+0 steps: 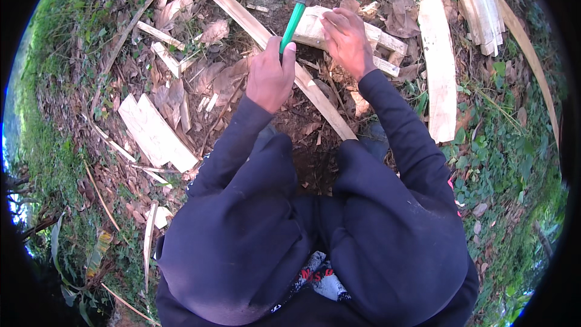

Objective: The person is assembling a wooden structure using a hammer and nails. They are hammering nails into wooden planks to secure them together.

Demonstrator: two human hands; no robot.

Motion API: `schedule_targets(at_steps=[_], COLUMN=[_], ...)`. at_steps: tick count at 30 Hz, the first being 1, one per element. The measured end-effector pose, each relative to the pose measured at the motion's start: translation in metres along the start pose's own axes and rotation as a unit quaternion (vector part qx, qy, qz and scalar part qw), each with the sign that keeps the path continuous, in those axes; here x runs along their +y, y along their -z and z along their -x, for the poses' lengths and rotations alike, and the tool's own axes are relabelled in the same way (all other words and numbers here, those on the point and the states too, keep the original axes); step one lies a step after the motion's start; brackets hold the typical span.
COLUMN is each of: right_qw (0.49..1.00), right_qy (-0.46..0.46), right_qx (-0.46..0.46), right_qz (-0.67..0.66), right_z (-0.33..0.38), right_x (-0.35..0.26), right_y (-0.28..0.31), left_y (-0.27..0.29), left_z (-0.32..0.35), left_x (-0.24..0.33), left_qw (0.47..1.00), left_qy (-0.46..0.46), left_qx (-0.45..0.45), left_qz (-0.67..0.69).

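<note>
Left hand (270, 77): fingers closed round the green-handled metal claw hammer (293, 28); head points away from the body.
Right hand (349, 41): open, fingers fairly close together, laid over the stack of short, pale, rough-cut wooden pieces (311, 28).
Stack position: on the ground beyond the person's knees, just beside the hammer. Cannot tell if a nail stands in it; too small.
Finger hazard: hammer head looks near the right fingertips; a crooked swing could, I judge, catch them.
Rocking hazard: uneven ground under the stack, one hand steadying it; a blow off-centre might tip or skid it.
Splitting hazard: narrow pieces could crack if hit close to an end.
Snag hazard: the long, narrow, pale wooden strip (324, 103) slants between the forearms; a bumped wrist may spoil the aim.
Surface: bare brown soil under dry leaves (212, 31) and wood chips.
Surroundings: open air; curved pale plank (440, 72) to the right, short pale boards (160, 136) left, low green plants (514, 160) at both sides.
</note>
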State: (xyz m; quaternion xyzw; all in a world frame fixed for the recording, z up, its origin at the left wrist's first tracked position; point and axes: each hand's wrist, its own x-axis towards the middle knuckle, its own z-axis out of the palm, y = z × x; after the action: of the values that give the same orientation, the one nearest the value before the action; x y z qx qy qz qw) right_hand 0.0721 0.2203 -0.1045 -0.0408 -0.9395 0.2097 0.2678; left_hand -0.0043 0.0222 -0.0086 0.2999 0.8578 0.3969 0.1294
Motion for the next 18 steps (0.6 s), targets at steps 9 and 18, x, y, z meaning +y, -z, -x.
schedule_targets(at_steps=[9, 18], right_qw=[1.000, 0.998], right_qy=[-0.019, -0.038], right_qx=[0.011, 0.003], right_qz=[-0.022, -0.046], right_z=[-0.003, -0.009], right_x=[0.002, -0.002], right_y=[0.001, 0.003], left_y=[-0.026, -0.052], left_z=[-0.045, -0.088], left_x=[-0.033, -0.055], left_qw=[0.997, 0.993], left_qy=[0.021, 0.048], left_qx=[0.028, 0.000], left_qz=[0.067, 0.106])
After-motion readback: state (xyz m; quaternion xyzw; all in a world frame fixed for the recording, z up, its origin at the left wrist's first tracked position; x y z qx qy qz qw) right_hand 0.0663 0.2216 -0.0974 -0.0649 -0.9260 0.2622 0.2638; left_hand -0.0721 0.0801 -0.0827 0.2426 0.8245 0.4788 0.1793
